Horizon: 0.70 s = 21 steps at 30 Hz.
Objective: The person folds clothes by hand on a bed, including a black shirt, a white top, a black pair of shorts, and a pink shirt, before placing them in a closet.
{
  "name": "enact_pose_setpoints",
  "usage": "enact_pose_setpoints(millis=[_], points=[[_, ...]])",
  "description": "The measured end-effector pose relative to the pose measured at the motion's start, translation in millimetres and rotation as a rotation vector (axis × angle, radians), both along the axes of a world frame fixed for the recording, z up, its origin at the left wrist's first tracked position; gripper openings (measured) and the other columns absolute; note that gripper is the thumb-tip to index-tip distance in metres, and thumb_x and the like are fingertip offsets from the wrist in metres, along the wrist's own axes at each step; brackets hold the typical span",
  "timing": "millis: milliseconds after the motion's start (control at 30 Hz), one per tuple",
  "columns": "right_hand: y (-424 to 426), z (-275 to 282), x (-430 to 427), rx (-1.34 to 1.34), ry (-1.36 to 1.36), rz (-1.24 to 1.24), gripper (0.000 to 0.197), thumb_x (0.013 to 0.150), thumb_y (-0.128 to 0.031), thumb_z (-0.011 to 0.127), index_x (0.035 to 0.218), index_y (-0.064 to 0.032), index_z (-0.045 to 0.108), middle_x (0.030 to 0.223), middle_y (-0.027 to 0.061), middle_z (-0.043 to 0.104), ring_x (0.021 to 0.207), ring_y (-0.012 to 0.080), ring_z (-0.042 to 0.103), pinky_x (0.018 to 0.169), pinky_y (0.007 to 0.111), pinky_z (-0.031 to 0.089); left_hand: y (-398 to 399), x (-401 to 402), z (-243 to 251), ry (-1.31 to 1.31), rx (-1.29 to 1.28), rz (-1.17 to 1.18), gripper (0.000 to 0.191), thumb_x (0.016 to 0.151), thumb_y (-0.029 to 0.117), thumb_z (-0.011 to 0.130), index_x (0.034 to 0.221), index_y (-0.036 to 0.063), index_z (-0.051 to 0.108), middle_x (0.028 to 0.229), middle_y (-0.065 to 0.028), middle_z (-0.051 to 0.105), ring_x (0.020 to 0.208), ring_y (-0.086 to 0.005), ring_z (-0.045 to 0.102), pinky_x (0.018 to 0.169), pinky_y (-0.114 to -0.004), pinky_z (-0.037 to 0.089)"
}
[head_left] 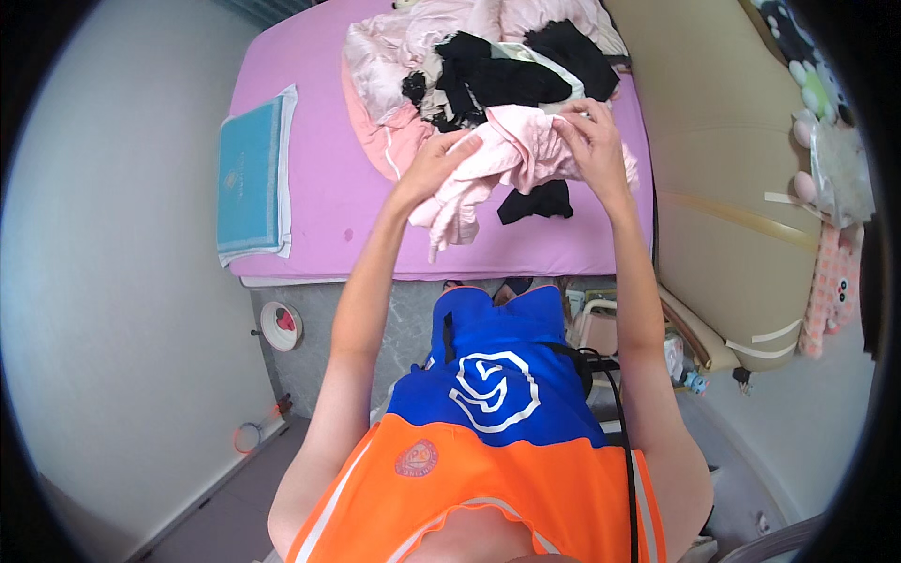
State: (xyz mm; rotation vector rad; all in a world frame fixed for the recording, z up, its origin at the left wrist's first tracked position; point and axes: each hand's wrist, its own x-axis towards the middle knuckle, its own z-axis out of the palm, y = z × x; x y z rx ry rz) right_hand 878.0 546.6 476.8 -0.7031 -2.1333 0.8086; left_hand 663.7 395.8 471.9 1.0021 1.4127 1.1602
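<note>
A crumpled light-pink garment (pixel 517 151) hangs between my two hands above the near part of the bed. My left hand (pixel 440 162) grips its left side, thumb on top of the cloth. With thumb and fingers, my right hand (pixel 591 137) pinches the upper right part of it. Just beyond the garment lies a pile of black clothes (pixel 507 81), mixed with white and beige pieces. A small black cloth (pixel 538 202) lies on the lilac bed sheet (pixel 317 183), partly hidden under the pink garment.
A pink quilt (pixel 394 56) is bunched at the back. A teal mat (pixel 248 179) lies at the bed's left edge. The beige padded headboard (pixel 732 162) bounds the right, with plush toys (pixel 834 288) beside it. A white basin (pixel 281 326) and a small chair (pixel 597 327) stand on the floor.
</note>
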Motion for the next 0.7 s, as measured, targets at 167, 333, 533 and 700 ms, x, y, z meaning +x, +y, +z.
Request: enact_pose_setpoints(millis=[167,333,533,700], points=[[-35.9,45.8,-46.9,0.288,0.14,0.12,0.016,0.084,-0.015,0.067,0.091,-0.0005,0.07,0.088,0.0085,0.068,0.09,0.0241,0.062,0.079,0.034,0.047,-47.9,-60.3,41.0,-0.016,-0.102,-0.08,0.037,0.1,0.032,0.05,0.103,-0.001,0.066,0.091,-0.002,0.066,0.08,-0.0054,0.058,0.068,-0.022,0.048],[-86.3,77.9,-105.5,0.196,0.218,0.226,0.019,0.086,-0.017,0.067,0.096,-0.0009,0.071,0.074,0.0111,0.065,0.064,0.0188,0.059,0.064,0.03,0.046,-102.2,-121.9,63.5,0.238,0.217,0.05,0.039,0.098,0.037,0.051,0.108,0.0029,0.068,0.101,-0.0033,0.066,0.1,-0.0102,0.055,0.096,-0.029,0.037],[-116.3,68.2,-170.1,-0.261,0.452,0.11,0.027,0.092,-0.021,0.065,0.103,0.0026,0.071,0.09,0.0054,0.071,0.08,0.0073,0.061,0.073,0.022,0.048,-166.7,-195.2,88.2,0.242,0.273,0.19,0.039,0.099,0.037,0.05,0.088,0.0036,0.066,0.079,0.0006,0.062,0.075,-0.0072,0.053,0.072,-0.024,0.044],[-138.2,66.1,-207.4,-0.617,0.664,0.179,0.031,0.095,-0.024,0.061,0.104,0.0047,0.068,0.09,0.0038,0.068,0.077,0.0058,0.058,0.069,0.02,0.046,-205.0,-204.1,119.3,0.097,0.529,0.574,0.039,0.1,0.035,0.05,0.091,-0.0002,0.066,0.069,0.0027,0.058,0.059,-0.0028,0.045,0.051,-0.02,0.035]])
